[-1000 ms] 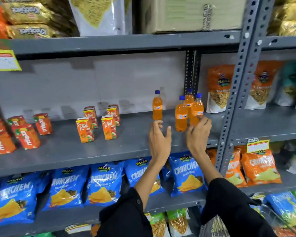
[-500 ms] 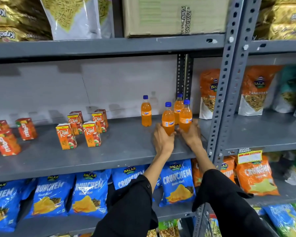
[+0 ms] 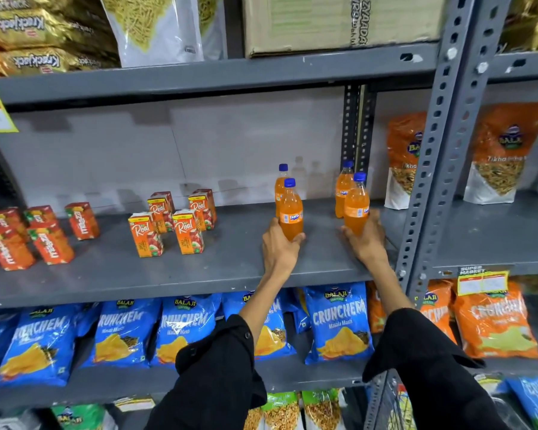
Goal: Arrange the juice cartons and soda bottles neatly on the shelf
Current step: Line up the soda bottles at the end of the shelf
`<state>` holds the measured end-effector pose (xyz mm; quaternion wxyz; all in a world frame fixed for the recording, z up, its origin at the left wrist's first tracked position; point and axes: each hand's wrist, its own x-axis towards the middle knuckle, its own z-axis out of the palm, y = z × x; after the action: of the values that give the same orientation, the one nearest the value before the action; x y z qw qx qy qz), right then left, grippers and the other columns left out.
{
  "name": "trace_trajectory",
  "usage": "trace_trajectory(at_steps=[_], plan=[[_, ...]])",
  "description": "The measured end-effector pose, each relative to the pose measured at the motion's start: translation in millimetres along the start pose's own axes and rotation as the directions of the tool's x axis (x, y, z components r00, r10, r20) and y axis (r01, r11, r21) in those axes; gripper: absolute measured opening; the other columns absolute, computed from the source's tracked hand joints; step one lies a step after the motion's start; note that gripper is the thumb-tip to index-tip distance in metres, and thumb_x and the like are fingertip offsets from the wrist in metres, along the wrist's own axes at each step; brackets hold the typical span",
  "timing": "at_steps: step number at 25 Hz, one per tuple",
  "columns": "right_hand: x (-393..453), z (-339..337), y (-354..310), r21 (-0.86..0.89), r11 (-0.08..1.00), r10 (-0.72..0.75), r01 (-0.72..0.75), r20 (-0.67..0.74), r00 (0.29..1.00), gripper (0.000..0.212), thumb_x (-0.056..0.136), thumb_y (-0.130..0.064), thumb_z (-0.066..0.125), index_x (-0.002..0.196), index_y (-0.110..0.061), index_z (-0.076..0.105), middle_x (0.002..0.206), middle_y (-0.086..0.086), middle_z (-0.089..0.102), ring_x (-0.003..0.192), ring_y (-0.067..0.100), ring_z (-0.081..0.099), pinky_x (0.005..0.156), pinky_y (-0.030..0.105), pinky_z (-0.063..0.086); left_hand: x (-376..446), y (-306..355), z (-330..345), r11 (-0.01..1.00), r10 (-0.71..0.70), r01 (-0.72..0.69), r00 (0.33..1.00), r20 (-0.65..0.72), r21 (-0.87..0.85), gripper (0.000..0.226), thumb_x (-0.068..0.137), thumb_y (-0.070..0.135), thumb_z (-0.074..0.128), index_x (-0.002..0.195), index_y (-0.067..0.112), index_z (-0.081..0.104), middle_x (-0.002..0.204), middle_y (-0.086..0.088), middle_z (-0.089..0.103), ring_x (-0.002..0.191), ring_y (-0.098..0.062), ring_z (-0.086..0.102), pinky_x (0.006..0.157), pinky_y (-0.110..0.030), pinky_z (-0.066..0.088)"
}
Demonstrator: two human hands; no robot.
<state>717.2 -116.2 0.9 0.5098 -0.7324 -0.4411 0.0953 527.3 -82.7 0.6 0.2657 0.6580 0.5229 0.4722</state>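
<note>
On the grey middle shelf (image 3: 174, 271) my left hand (image 3: 279, 243) grips the base of an orange Fanta bottle (image 3: 290, 209) with a blue cap, standing just in front of a second bottle (image 3: 280, 181). My right hand (image 3: 364, 240) holds another Fanta bottle (image 3: 356, 203) by its lower half, in front of a bottle at the back (image 3: 343, 184). The two pairs stand about a hand's width apart. Several orange Real juice cartons (image 3: 171, 221) stand in two short rows to the left. Red Maaza cartons (image 3: 44, 234) stand further left.
A grey perforated upright post (image 3: 432, 169) rises right of my right hand. Balaji snack pouches (image 3: 497, 156) fill the neighbouring bay. Blue Crunchem bags (image 3: 339, 324) hang on the shelf below. A cardboard box (image 3: 339, 23) and biscuit packs (image 3: 38, 35) sit on the shelf above.
My hands reached in and closed on the two front bottles. The left hand has slid its bottle leftwards to in front of the lone bottle, splitting the cluster into two pairs.
</note>
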Motion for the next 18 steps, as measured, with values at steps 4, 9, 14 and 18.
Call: trace_trajectory(at_steps=[4,9,14,18], plan=[[-0.7,-0.9,-1.1,0.001,1.000,-0.004,0.004,0.031,1.000,0.057,0.089,-0.023,0.069,0.133,-0.006,0.037,0.135,0.021,0.052,0.124,0.039,0.053,0.100,0.046,0.044,-0.9,-3.0,-5.6,1.000,-0.021,0.022,1.000,0.005,-0.022,0.056,0.080,0.029,0.084,0.124,0.010,0.056,0.121,-0.014,0.072,0.107,-0.031,0.071,0.093,-0.047,0.059],[0.7,-1.0,-1.7,-0.004,1.000,0.014,-0.014,0.044,0.999,0.056,0.090,-0.022,0.068,0.134,-0.007,0.036,0.137,0.020,0.051,0.125,0.039,0.053,0.101,0.048,0.045,-1.2,-2.4,-5.0,0.999,-0.025,0.025,1.000,0.008,-0.029,0.058,0.080,0.031,0.083,0.126,0.011,0.055,0.124,-0.013,0.070,0.110,-0.031,0.070,0.095,-0.047,0.059],[1.6,2.5,-1.2,-0.031,0.999,0.037,-0.036,0.044,0.998,0.053,0.091,-0.025,0.066,0.132,-0.010,0.036,0.138,0.018,0.051,0.125,0.040,0.054,0.102,0.054,0.045,-0.2,-4.1,-4.9,1.000,-0.020,0.021,0.999,0.039,-0.016,0.058,0.083,0.031,0.080,0.131,0.012,0.053,0.129,-0.013,0.068,0.116,-0.032,0.068,0.098,-0.049,0.057],[1.5,3.2,-2.0,-0.032,0.998,0.059,-0.058,0.026,0.998,0.055,0.089,-0.027,0.069,0.131,-0.010,0.038,0.137,0.017,0.053,0.125,0.040,0.054,0.103,0.055,0.046,-0.3,-3.9,-4.9,1.000,-0.011,0.012,0.998,0.054,-0.020,0.059,0.085,0.030,0.079,0.134,0.011,0.051,0.133,-0.014,0.065,0.120,-0.033,0.065,0.100,-0.048,0.055]])
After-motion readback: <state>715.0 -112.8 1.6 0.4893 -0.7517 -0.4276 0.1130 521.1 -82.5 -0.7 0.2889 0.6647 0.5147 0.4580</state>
